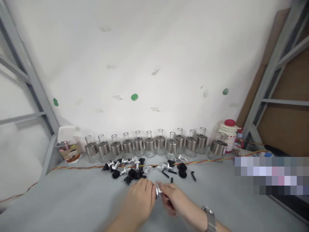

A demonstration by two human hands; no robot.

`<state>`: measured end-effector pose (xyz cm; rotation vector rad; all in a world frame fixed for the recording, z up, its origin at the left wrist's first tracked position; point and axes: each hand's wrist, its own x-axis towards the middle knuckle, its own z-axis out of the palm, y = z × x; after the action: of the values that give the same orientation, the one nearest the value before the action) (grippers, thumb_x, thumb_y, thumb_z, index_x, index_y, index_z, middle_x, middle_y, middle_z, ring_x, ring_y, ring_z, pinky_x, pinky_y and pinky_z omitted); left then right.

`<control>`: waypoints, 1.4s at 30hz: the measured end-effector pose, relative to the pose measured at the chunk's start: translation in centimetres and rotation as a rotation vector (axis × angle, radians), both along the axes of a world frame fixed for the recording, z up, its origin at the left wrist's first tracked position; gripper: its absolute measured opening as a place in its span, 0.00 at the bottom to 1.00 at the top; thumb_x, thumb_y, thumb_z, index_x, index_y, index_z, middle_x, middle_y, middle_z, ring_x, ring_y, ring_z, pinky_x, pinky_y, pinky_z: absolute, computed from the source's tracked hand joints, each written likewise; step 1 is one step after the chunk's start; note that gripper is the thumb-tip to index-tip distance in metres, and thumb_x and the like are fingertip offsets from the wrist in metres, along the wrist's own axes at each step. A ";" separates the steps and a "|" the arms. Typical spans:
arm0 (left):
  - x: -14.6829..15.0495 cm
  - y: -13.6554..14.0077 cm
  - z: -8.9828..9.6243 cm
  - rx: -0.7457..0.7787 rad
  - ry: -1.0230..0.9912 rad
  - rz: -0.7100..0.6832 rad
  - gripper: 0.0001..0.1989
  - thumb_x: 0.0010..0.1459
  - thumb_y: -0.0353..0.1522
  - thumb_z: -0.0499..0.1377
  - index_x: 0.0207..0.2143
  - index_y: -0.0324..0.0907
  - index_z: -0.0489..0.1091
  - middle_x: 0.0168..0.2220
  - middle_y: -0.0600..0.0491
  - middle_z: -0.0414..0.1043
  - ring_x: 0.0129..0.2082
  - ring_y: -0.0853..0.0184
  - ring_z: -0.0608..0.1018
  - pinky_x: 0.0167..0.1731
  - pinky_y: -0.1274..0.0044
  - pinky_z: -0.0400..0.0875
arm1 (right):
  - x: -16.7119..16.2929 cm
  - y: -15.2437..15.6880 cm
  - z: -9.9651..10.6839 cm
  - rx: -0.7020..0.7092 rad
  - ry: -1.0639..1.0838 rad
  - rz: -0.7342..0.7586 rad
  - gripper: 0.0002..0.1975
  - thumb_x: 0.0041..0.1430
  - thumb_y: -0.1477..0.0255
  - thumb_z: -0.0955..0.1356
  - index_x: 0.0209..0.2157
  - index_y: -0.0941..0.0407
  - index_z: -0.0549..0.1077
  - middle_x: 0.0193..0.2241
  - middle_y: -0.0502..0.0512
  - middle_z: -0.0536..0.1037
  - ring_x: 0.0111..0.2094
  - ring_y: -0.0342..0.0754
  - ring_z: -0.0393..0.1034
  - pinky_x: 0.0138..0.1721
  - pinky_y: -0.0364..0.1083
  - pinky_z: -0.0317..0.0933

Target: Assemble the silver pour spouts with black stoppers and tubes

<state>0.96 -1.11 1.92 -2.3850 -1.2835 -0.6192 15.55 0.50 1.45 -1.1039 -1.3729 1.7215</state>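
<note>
In front of me, low over the grey table [89, 196], both hands meet at a small silver-and-black bottle spout [157, 191]. My left hand [143, 197] is closed around its left side, and its fingers hide most of that end. With thumb and fingertips, my right hand [174, 198] pinches the silver end. Just beyond lie several loose silver spouts [164, 166] with black parts. Round black caps [182, 173] and short bent black pieces [193, 176] lie to their right.
Several glass bottles with metal sleeves [149, 143] stand in a row along the white wall [169, 64]. A twisted red-yellow wire [84, 167] crosses the table. At left stands a plastic cup of brown liquid [70, 154], at right a cream flask with a red lid [228, 137]. Metal frames flank both sides.
</note>
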 end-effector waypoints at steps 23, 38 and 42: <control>-2.5 4.0 0.5 -0.563 -1.732 0.000 0.19 0.46 0.39 0.60 0.38 0.38 0.61 0.33 0.51 0.70 0.33 0.64 0.75 0.32 0.72 0.71 | -1.2 -0.5 -0.9 1.060 -0.641 0.103 0.18 0.52 0.78 0.66 0.46 0.52 0.64 0.42 0.53 0.68 0.44 0.48 0.61 0.46 0.46 0.56; -1.4 4.3 -1.5 -0.765 -1.771 -0.087 0.16 0.41 0.40 0.63 0.26 0.38 0.63 0.27 0.52 0.71 0.28 0.66 0.75 0.30 0.74 0.70 | -1.5 1.4 -4.3 1.220 -0.992 0.071 0.05 0.52 0.82 0.65 0.31 0.58 0.68 0.32 0.55 0.69 0.36 0.50 0.64 0.37 0.48 0.62; -1.2 4.3 -2.4 -0.789 -1.694 -0.096 0.18 0.39 0.39 0.64 0.29 0.39 0.63 0.28 0.54 0.70 0.28 0.66 0.75 0.31 0.73 0.69 | -0.7 2.1 -4.8 1.163 -1.008 0.011 0.06 0.52 0.84 0.64 0.31 0.59 0.69 0.32 0.57 0.70 0.35 0.51 0.65 0.37 0.50 0.62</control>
<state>-0.20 3.22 -0.44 -2.0875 -2.1843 -2.9661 14.82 2.62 -3.39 -1.1800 -2.4299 0.0160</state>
